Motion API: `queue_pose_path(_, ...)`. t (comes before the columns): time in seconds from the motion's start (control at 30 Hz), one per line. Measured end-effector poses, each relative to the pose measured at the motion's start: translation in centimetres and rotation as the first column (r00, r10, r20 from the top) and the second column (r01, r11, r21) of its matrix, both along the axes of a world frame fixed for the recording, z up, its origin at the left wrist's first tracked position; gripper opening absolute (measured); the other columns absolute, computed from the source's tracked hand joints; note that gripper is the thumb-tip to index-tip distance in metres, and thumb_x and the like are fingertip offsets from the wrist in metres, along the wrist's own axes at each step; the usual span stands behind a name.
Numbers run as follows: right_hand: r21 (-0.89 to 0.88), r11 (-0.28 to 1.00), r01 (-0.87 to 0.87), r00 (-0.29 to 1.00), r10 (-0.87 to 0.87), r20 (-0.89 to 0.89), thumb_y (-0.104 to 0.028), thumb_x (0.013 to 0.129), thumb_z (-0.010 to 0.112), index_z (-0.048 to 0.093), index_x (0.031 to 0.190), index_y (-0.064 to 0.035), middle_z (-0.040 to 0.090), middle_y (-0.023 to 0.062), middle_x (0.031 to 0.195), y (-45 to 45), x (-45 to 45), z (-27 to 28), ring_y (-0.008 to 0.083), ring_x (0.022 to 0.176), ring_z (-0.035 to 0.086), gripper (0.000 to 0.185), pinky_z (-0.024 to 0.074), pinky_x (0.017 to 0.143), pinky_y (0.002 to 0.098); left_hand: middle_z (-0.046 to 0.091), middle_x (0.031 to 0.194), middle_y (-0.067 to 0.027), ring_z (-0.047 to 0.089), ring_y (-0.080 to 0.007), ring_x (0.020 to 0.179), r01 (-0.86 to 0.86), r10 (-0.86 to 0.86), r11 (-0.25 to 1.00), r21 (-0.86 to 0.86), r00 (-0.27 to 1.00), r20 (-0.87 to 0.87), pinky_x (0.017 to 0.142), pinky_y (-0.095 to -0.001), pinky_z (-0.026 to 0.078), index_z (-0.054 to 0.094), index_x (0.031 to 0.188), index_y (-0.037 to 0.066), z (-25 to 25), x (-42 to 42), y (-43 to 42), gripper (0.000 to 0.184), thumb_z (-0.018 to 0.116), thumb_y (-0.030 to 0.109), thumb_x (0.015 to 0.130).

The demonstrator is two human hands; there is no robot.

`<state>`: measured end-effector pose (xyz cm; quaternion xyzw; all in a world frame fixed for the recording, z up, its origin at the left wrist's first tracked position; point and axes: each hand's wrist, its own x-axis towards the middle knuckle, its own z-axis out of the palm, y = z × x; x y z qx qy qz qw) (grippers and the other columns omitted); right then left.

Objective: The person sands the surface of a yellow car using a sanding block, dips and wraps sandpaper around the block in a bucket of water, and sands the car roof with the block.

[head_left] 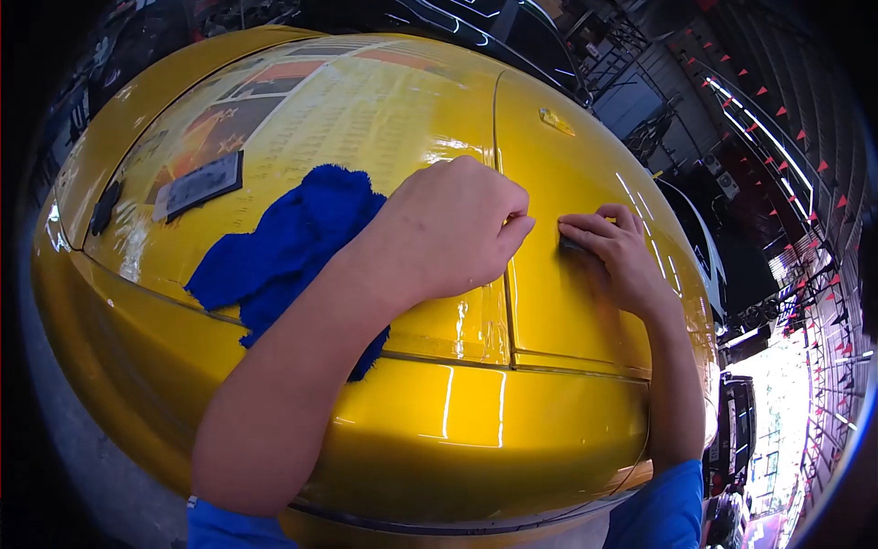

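Note:
A yellow car body (567,316) fills the middle of the view, with a dark panel seam running down it. My left hand (457,224) is closed just left of that seam, thumb and fingers pinched together; what they hold, if anything, is hidden. Right of the seam, my right hand (611,247) grips a small dark block (574,245) against the yellow panel. A blue cloth (306,238) lies crumpled on the car, partly beneath my left forearm.
A flat grey pad (199,185) with dark edges rests on the car at the left. Further left sits a small black object (106,207). A small emblem (556,122) is on the panel's upper part. Other dark vehicles stand beyond.

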<state>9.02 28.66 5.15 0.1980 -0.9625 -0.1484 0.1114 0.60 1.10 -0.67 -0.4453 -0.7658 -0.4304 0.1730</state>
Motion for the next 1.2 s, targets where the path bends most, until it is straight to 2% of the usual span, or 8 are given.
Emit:
queue_pose_path(0.17,0.076,0.997,0.029,0.999,-0.026,-0.042,-0.011,0.096,0.066,0.074,0.121,-0.0096,0.072,0.0026,0.126,-0.2,0.1,1.1,0.0308,0.12,0.054,0.027,0.0366,0.111,0.0424,0.072,0.084,-0.0171,0.068,-0.0368,0.081,-0.019,0.019,1.0,0.006,1.0,-0.023,0.078,-0.0452,0.054,0.073,0.087,0.0,-0.4,-0.1,0.1,0.022,0.067,0.02,0.093)
queue_pose_path(0.27,-0.428,0.898,-0.1,0.98,0.016,-0.196,-0.011,0.102,0.061,0.074,0.121,-0.005,0.074,0.0049,0.119,-0.8,1.3,4.2,0.0216,0.108,0.06,0.023,0.0442,0.096,0.0331,0.071,0.088,-0.0161,0.069,-0.0359,0.085,-0.047,0.05,0.997,0.055,0.997,-0.051,0.081,-0.044,0.054,0.075,0.096,0.001,0.0,0.4,0.3,0.024,0.068,0.024,0.094)
queue_pose_path(0.37,-0.913,0.408,0.022,0.999,-0.052,0.001,-0.017,0.106,0.058,0.073,0.122,-0.0006,0.072,0.0047,0.114,-0.9,4.2,3.8,0.0106,0.095,0.06,0.027,0.0453,0.084,0.0256,0.069,0.09,-0.0143,0.068,-0.0361,0.086,-0.005,0.052,0.928,0.372,0.992,-0.115,0.083,-0.0425,0.054,0.076,0.107,0.002,-0.2,1.6,1.4,0.029,0.074,0.027,0.093)
queue_pose_path(0.57,-0.944,0.321,0.08,0.957,0.24,0.163,-0.014,0.104,0.059,0.06,0.135,0.0004,0.067,0.0053,0.114,-5.7,7.2,2.8,0.01,0.101,0.06,0.034,0.0481,0.087,0.0253,0.069,0.09,-0.0104,0.068,-0.0268,0.081,0.314,-0.221,0.871,0.379,0.938,-0.268,0.074,-0.0339,0.055,0.079,0.107,0.003,1.0,3.8,1.7,0.023,0.082,0.005,0.084)
queue_pose_path(0.97,-0.807,-0.266,0.527,0.716,0.65,0.254,-0.02,0.105,0.053,0.039,0.155,0.0057,0.054,0.0206,0.145,-5.2,6.8,1.7,0.0244,0.119,0.06,0.058,0.0547,0.1,0.0423,0.071,0.09,-0.0099,0.068,-0.0194,0.079,0.265,-0.236,0.844,0.467,0.964,-0.12,0.07,-0.0285,0.052,0.079,0.102,0.0,1.8,4.0,0.9,0.015,0.078,-0.004,0.088)
queue_pose_path(1.07,-0.891,-0.18,0.416,0.792,0.553,0.258,-0.026,0.107,0.056,0.051,0.15,0.0023,0.057,0.0164,0.14,-4.0,6.6,1.4,0.0199,0.114,0.06,0.051,0.0549,0.097,0.0391,0.07,0.09,-0.01,0.067,-0.0195,0.078,0.209,-0.176,0.905,0.371,0.977,-0.12,0.069,-0.0287,0.052,0.079,0.101,-0.001,1.6,4.1,0.9,0.013,0.078,-0.003,0.088)
queue_pose_path(1.13,-0.949,0.244,0.201,0.888,0.363,0.282,-0.027,0.109,0.057,0.062,0.141,-0.0033,0.066,0.009,0.124,-4.1,6.6,2.1,0.0132,0.098,0.056,0.04,0.0529,0.088,0.0335,0.07,0.089,-0.0102,0.067,-0.0198,0.078,0.166,-0.151,0.939,0.3,0.986,-0.073,0.069,-0.0287,0.051,0.079,0.1,0.0,1.5,4.3,0.9,0.012,0.078,-0.002,0.087)
queue_pose_path(1.2,-0.888,0.418,0.191,0.937,0.193,0.292,-0.024,0.108,0.058,0.064,0.14,-0.0051,0.069,0.0066,0.12,-3.2,6.8,2.8,0.0136,0.092,0.052,0.038,0.0497,0.087,0.0324,0.07,0.092,-0.0118,0.068,-0.0221,0.078,0.137,-0.12,0.961,0.24,0.989,-0.084,0.069,-0.031,0.053,0.078,0.107,0.0,1.5,4.3,0.9,0.019,0.078,0.006,0.089)
